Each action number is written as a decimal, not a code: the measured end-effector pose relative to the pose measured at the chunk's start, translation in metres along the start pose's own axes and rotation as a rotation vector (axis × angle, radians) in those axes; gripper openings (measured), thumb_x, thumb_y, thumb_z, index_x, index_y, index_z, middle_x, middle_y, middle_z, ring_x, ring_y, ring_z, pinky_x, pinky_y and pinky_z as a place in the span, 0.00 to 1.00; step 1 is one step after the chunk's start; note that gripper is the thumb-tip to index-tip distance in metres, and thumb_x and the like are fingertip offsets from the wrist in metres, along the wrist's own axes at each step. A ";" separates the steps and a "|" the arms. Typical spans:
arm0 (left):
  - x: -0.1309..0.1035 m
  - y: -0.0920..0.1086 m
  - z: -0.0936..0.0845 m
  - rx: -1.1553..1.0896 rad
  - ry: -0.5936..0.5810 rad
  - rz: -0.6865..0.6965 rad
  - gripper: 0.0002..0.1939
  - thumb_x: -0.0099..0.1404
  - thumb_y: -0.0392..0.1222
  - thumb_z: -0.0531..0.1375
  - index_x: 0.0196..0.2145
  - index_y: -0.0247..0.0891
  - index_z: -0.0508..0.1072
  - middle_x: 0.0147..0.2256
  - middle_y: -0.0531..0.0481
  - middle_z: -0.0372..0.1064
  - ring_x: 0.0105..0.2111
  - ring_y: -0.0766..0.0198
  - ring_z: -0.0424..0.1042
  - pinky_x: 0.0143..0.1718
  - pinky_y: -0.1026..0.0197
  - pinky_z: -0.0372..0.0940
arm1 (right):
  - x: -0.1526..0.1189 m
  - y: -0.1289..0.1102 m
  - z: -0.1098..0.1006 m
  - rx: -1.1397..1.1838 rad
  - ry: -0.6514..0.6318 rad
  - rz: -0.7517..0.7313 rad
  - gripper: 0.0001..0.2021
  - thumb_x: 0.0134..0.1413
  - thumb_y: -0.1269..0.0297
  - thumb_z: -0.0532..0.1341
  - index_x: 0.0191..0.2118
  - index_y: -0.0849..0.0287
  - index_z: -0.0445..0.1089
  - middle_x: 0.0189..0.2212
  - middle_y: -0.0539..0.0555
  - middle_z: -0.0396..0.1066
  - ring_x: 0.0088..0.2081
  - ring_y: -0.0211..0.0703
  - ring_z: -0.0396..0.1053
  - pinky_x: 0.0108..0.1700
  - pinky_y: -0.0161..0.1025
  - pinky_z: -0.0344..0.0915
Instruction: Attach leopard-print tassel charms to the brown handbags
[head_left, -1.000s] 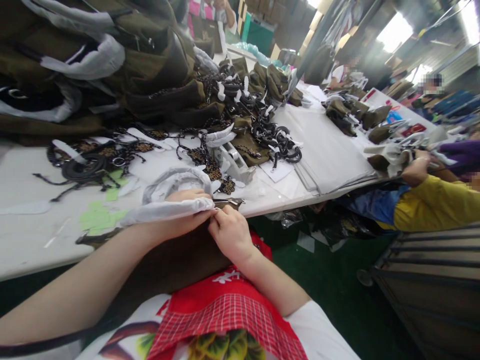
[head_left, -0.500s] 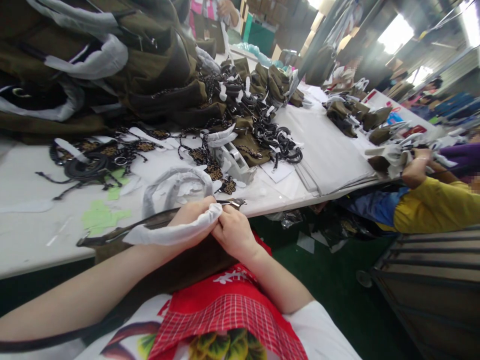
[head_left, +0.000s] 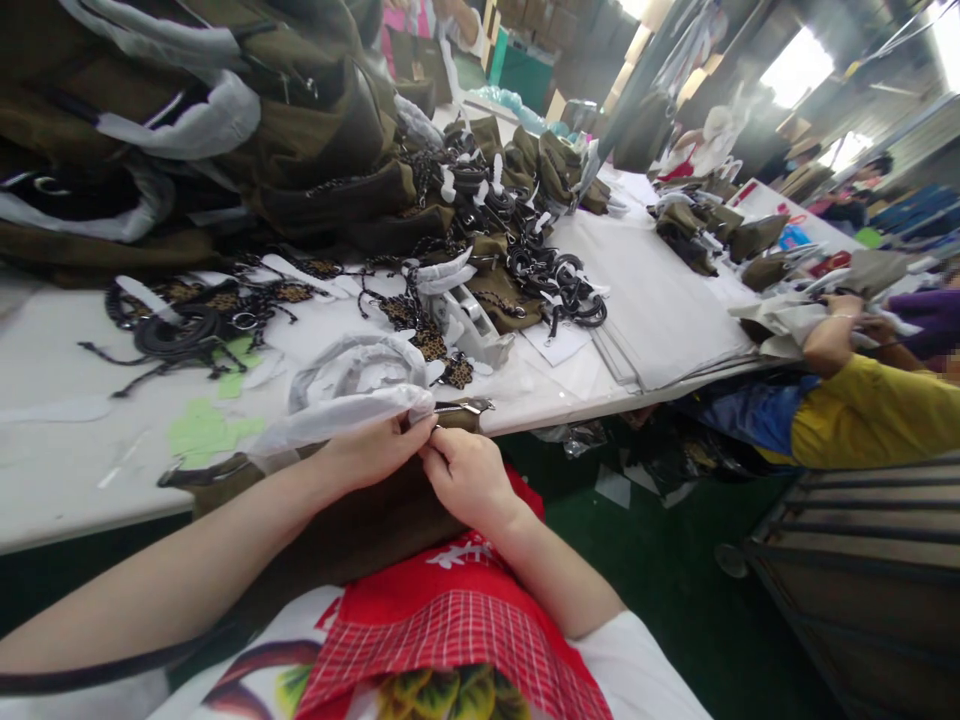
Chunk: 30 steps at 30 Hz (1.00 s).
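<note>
An olive-brown bag (head_left: 375, 535) with a zipper (head_left: 465, 407) along its top lies across the lap and the table's front edge. Its handle (head_left: 337, 412) is wrapped in thin white paper. My left hand (head_left: 379, 448) is closed around the end of this wrapped handle, thumb pressed over it. My right hand (head_left: 471, 482) is pinched just beside the left fingertips, below the zipper. A small dark bit shows between the two hands, but what the right fingers hold is hidden. A second white-wrapped loop (head_left: 360, 365) stands behind the hands.
Stacked olive bags (head_left: 322, 130) rise at the back left. Leopard-pattern tags with black cords (head_left: 180, 320), coiled black straps (head_left: 562, 290) and a tape dispenser (head_left: 472, 325) lie on the white table (head_left: 45, 480). At right are a co-worker's yellow sleeve (head_left: 877, 410) and a railed cart (head_left: 862, 560).
My left hand has turned and now grips the wrapped handle's end, which has shifted from over the wrist to above the hand. My right hand stays close beside it.
</note>
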<state>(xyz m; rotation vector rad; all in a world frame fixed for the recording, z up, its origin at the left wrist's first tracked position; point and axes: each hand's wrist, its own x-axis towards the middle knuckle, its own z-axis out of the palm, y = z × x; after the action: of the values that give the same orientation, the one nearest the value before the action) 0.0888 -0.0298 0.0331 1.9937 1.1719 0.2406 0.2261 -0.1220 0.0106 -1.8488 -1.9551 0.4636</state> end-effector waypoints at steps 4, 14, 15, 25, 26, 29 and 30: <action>0.002 0.000 -0.004 0.032 -0.076 -0.038 0.20 0.64 0.57 0.52 0.22 0.43 0.67 0.13 0.57 0.56 0.18 0.61 0.62 0.22 0.60 0.53 | 0.004 0.006 -0.002 -0.005 -0.081 -0.173 0.13 0.68 0.60 0.54 0.33 0.56 0.70 0.32 0.53 0.74 0.35 0.41 0.69 0.38 0.37 0.59; -0.047 -0.002 -0.026 -0.157 -0.562 0.460 0.18 0.70 0.49 0.48 0.29 0.41 0.70 0.27 0.52 0.70 0.26 0.64 0.64 0.28 0.62 0.56 | -0.018 0.034 -0.059 0.597 0.179 -0.094 0.12 0.65 0.56 0.58 0.35 0.55 0.74 0.30 0.53 0.74 0.33 0.43 0.70 0.38 0.40 0.65; -0.055 -0.002 -0.027 -0.173 -0.681 0.494 0.17 0.70 0.49 0.48 0.29 0.41 0.70 0.27 0.52 0.69 0.25 0.64 0.63 0.28 0.62 0.55 | -0.015 0.044 -0.060 0.615 0.298 -0.002 0.13 0.65 0.56 0.57 0.33 0.56 0.73 0.28 0.53 0.73 0.31 0.43 0.70 0.37 0.40 0.65; -0.072 -0.016 0.003 -0.400 -0.918 0.299 0.16 0.67 0.50 0.53 0.25 0.39 0.63 0.24 0.55 0.59 0.25 0.66 0.56 0.26 0.63 0.53 | 0.030 0.095 0.006 0.256 0.001 0.177 0.18 0.53 0.60 0.64 0.49 0.62 0.72 0.45 0.58 0.73 0.45 0.45 0.69 0.53 0.45 0.64; -0.072 -0.016 0.004 -0.369 -0.855 0.325 0.16 0.67 0.50 0.53 0.25 0.39 0.64 0.24 0.55 0.60 0.26 0.66 0.56 0.26 0.63 0.53 | 0.030 0.093 0.009 0.187 -0.050 0.124 0.22 0.52 0.61 0.65 0.53 0.61 0.71 0.48 0.59 0.72 0.48 0.47 0.67 0.56 0.46 0.61; -0.065 -0.016 0.003 -0.268 -0.710 0.361 0.16 0.68 0.49 0.51 0.28 0.38 0.68 0.26 0.54 0.64 0.26 0.66 0.60 0.27 0.64 0.56 | 0.037 0.088 0.015 -0.003 -0.206 0.074 0.25 0.47 0.63 0.68 0.53 0.62 0.71 0.48 0.61 0.71 0.54 0.53 0.63 0.61 0.51 0.55; -0.062 -0.018 0.003 -0.248 -0.632 0.347 0.17 0.69 0.50 0.50 0.31 0.38 0.71 0.27 0.54 0.67 0.27 0.65 0.63 0.30 0.64 0.58 | 0.040 0.086 0.015 -0.031 -0.268 0.090 0.23 0.46 0.64 0.69 0.50 0.62 0.74 0.45 0.61 0.72 0.53 0.54 0.63 0.60 0.52 0.55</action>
<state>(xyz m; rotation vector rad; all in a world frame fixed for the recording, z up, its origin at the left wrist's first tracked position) 0.0447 -0.0769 0.0318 1.8390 0.3777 -0.0735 0.2911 -0.0760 -0.0435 -1.9865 -2.0631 0.7468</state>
